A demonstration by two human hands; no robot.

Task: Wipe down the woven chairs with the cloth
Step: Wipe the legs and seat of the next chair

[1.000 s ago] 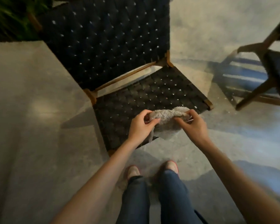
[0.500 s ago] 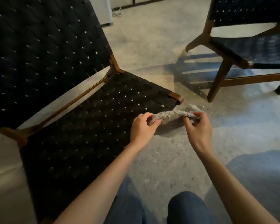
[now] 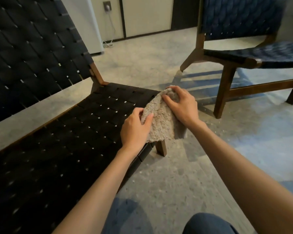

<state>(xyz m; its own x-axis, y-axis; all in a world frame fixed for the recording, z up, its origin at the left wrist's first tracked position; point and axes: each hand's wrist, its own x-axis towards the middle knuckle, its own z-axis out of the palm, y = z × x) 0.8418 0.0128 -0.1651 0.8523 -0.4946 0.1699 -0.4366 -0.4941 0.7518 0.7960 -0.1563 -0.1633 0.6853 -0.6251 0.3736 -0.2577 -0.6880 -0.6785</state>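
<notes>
Since the earlier frame, the fluffy beige cloth [image 3: 161, 123] has been opened out from a bunched strip and brought over the front corner of the black woven wooden-framed chair [image 3: 71, 142]. Its near edge is pinched by the left hand [image 3: 135, 130], and its far end is gripped by the curled right hand [image 3: 183, 105].

The cloth [image 3: 161, 124], a twisted roll a moment ago, now hangs opened out. The right hand [image 3: 181, 105] has lifted above the left hand [image 3: 135, 129], over the black woven seat [image 3: 74, 141] corner.
</notes>
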